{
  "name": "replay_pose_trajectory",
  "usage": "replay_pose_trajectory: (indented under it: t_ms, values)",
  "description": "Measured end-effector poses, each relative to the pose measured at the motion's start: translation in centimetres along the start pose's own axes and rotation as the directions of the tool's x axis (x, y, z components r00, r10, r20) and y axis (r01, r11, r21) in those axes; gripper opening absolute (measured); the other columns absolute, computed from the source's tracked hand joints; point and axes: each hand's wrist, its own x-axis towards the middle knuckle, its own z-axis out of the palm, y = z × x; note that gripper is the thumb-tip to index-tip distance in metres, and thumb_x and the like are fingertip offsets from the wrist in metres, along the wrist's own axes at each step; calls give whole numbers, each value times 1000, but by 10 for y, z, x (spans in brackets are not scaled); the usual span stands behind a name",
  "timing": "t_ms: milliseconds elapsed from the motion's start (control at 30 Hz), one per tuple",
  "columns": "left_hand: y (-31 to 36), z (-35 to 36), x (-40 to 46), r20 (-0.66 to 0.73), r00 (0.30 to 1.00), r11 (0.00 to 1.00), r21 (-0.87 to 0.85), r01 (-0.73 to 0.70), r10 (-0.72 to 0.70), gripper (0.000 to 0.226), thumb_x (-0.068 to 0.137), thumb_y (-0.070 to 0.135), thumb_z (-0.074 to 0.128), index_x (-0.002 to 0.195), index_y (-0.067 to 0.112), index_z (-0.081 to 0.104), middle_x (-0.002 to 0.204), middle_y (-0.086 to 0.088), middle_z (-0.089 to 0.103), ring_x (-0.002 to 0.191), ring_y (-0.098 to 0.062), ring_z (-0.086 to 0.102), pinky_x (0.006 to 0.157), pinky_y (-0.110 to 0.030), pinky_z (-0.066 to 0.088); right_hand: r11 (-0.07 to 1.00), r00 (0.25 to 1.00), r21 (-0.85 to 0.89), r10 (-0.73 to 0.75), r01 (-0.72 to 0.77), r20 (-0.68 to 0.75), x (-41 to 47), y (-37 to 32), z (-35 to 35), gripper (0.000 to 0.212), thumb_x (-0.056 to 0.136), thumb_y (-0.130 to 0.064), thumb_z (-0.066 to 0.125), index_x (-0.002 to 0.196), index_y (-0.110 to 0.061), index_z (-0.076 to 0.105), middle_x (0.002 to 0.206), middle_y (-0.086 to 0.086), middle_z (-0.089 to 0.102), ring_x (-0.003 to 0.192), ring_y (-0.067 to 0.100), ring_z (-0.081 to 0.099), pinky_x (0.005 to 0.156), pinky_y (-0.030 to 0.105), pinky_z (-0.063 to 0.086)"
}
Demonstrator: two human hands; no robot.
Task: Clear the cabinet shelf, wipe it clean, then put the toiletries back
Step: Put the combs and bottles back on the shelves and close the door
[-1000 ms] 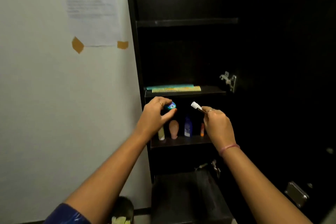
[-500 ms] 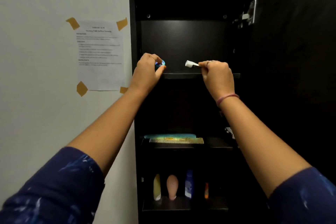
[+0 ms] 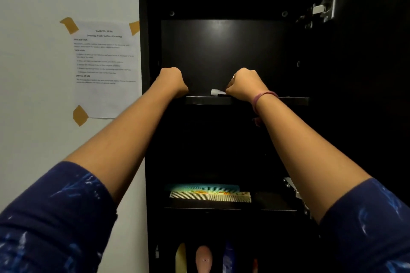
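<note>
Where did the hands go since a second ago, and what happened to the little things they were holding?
Both hands rose from the bottle shelf to the upper shelf. The left hand now rests curled there, its small blue item hidden. The right hand grips the white-tipped item, lowered onto the shelf. The combs and the bottles below stayed put.

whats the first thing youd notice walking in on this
Two bare arms reach up into a dark cabinet, the left hand and right hand curled at the front edge of the upper shelf, a small white-tipped item poking from the right. A taped paper notice hangs on the wall left; two combs lie a shelf lower.
</note>
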Motion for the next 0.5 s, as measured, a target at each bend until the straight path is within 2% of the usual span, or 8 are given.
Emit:
replay_pose_trajectory:
  t_ms: [167, 267, 400, 500]
  values:
    - [-5, -2, -8, -57, 996, 995, -71, -66, 62, 41, 85, 28, 66, 116, 3, 57, 111, -13, 58, 97, -24, 57, 81, -30, 46, 992, 979, 118, -18, 43, -201, -15, 1, 2, 25, 85, -14, 54, 103, -10, 72, 109, 11, 67, 94, 21, 60, 79, 22, 46]
    - [-7, -7, -26, -171, 973, 975, -130, -178, 155, 34, 86, 25, 65, 114, 6, 61, 116, -11, 61, 104, -23, 59, 89, -31, 48, 980, 942, 179, -26, 90, -334, -34, -5, 1, 27, 87, -11, 53, 108, -9, 69, 113, 8, 68, 102, 19, 62, 87, 22, 47]
    - [-20, -1, -64, -331, 905, 913, -213, -347, 267, 28, 88, 27, 62, 112, 12, 63, 116, -5, 59, 102, -15, 57, 87, -21, 44, 938, 871, 313, 25, 148, -490, -67, -14, 5, 27, 87, -10, 54, 109, -13, 70, 109, 1, 70, 95, 7, 63, 83, 7, 39]
    - [-32, 16, -104, -414, 845, 842, -267, -470, 340, 27, 88, 29, 60, 111, 15, 63, 112, 0, 58, 103, -12, 55, 87, -19, 44, 872, 819, 448, 104, 198, -564, -100, -15, 18, 26, 85, -11, 57, 106, -17, 71, 97, -7, 70, 85, -2, 61, 81, 2, 43]
